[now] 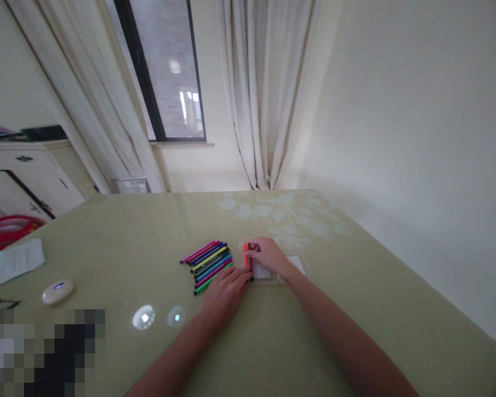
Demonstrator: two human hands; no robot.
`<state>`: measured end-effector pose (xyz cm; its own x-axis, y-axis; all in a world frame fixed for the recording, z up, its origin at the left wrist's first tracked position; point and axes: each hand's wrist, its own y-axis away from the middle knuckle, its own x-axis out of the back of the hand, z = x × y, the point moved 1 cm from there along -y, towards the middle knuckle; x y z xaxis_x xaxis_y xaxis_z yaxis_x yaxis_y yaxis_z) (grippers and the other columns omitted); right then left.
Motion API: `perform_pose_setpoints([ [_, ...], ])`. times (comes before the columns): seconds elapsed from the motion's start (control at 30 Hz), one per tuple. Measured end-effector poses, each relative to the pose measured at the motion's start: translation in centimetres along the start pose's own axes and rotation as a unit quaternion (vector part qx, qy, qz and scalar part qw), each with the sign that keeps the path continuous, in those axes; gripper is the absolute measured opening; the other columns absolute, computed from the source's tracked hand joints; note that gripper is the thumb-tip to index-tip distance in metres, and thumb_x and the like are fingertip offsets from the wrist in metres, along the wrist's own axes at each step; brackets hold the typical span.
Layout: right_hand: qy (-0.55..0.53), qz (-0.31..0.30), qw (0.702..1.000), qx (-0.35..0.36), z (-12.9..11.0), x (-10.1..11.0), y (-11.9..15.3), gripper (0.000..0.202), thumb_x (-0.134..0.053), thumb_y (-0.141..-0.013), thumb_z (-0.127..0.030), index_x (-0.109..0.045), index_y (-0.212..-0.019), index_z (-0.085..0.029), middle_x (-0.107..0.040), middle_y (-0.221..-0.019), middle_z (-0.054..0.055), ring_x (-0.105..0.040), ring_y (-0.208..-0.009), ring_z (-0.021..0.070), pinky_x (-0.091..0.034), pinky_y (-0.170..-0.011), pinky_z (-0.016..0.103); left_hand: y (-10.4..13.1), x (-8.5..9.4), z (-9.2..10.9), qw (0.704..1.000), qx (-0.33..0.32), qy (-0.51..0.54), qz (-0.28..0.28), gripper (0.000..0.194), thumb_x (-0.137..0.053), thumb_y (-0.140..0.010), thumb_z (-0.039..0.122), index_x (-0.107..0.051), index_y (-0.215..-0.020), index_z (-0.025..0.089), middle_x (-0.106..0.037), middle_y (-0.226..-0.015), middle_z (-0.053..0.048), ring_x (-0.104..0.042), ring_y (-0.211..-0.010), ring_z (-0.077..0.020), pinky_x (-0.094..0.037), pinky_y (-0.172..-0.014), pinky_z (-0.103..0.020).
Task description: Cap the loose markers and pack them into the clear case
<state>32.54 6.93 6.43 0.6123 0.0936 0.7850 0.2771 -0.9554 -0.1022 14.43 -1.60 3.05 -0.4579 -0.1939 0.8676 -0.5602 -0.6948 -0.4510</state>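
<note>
A clear plastic case (268, 281) lies on the table with an orange marker (245, 249) along its left side. Beside the orange one is a dark red marker (250, 264) with a dark lower end. My right hand (268, 255) pinches this dark red marker near its upper part, over the case. At its lower end, the fingertips of my left hand (225, 289) are closed about it, partly hiding it. Just left of the case, several coloured markers (209, 262) lie side by side in a slanted row, the green one nearest my left hand.
On the table's left are a white oval device (58, 291), a pale blue face mask (15, 262) and a dark thin-framed object (2, 304). A red basket (12, 229) stands beyond the left edge. A wall (417, 138) runs along the right side; curtains (268, 99) hang behind.
</note>
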Motion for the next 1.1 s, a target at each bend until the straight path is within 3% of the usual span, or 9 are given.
perform_pose_setpoints([
  [0.5, 0.008, -0.079, 0.997, 0.027, 0.0, 1.6, 0.5, 0.014, -0.08, -0.076, -0.021, -0.082, -0.089, -0.021, -0.075, -0.082, -0.002, -0.061, -0.072, 0.0156, -0.037, -0.063, 0.023, 0.4, -0.2, 0.0, 0.999, -0.03, -0.035, -0.014, 0.037, -0.06, -0.099, 0.012, -0.067, -0.134, 0.02, -0.073, -0.133, -0.007, -0.067, -0.111, -0.0268, -0.058, -0.099, -0.045],
  [0.87, 0.055, -0.069, 0.996, 0.023, -0.2, 1.6, 0.8, 0.014, -0.082, -0.078, -0.027, -0.083, -0.092, -0.022, -0.074, -0.085, 0.001, -0.063, -0.08, 0.019, -0.04, -0.07, 0.026, 0.3, -0.4, 0.2, 0.999, -0.027, -0.036, -0.031, 0.04, -0.056, -0.097, 0.007, -0.069, -0.131, 0.022, -0.072, -0.135, -0.007, -0.066, -0.114, -0.0259, -0.057, -0.102, -0.044],
  [1.0, 0.069, -0.042, 0.997, 0.012, 0.0, 2.0, 1.6, 0.037, -0.083, -0.08, -0.029, -0.078, -0.116, -0.021, -0.076, -0.106, 0.008, -0.066, -0.093, 0.023, -0.046, -0.081, 0.029, 0.6, -0.1, -0.3, 0.999, -0.03, -0.027, -0.033, 0.05, -0.048, -0.096, 0.003, -0.064, -0.139, 0.021, -0.07, -0.14, -0.006, -0.067, -0.116, -0.0253, -0.056, -0.103, -0.043],
  [1.1, 0.089, -0.008, 0.996, 0.008, 0.2, 2.3, 3.1, 0.045, -0.077, -0.086, -0.027, -0.072, -0.129, -0.017, -0.073, -0.121, 0.013, -0.066, -0.109, 0.0262, -0.047, -0.097, 0.034, 0.9, 1.3, -1.3, 0.999, 0.034, -0.01, 0.015, 0.048, -0.04, -0.099, 0.005, -0.066, -0.136, 0.022, -0.072, -0.135, -0.006, -0.068, -0.117, -0.0229, -0.055, -0.103, -0.04],
])
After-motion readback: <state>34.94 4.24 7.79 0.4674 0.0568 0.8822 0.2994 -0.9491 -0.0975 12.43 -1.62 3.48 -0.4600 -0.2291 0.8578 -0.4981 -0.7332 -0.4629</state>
